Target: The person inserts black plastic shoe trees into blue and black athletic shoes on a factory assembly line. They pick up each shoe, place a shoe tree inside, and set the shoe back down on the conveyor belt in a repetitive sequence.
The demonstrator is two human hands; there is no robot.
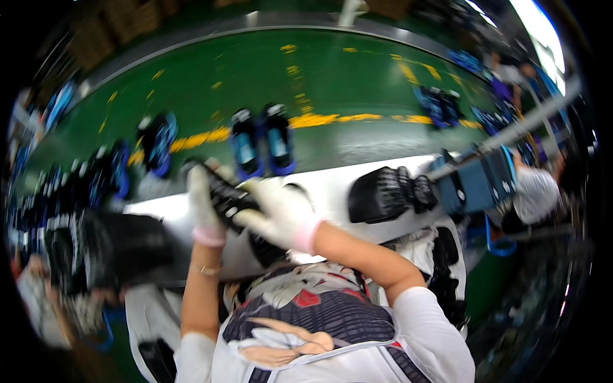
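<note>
Both my hands wear white gloves with pink cuffs. Between them is a dark, elongated black piece [228,196] with pale marks, looking like a shoe upper, blurred by motion. My left hand [203,195] is closed along its left side. My right hand [276,210] lies across its right side, thumb and fingers bent against it. Below my right hand, another black piece [265,250] shows at the near edge of the white table [325,185]. Just beyond the table, a pair of black shoe shapes sits in blue holders [279,143].
A stack of black pieces [378,195] lies on the table's right, beside blue-grey padded panels [479,182] and a grey bar [511,131]. At left stands a large black bundle [121,246]. More blue-and-black shoes [156,143] line the far side. Other people [536,191] sit nearby.
</note>
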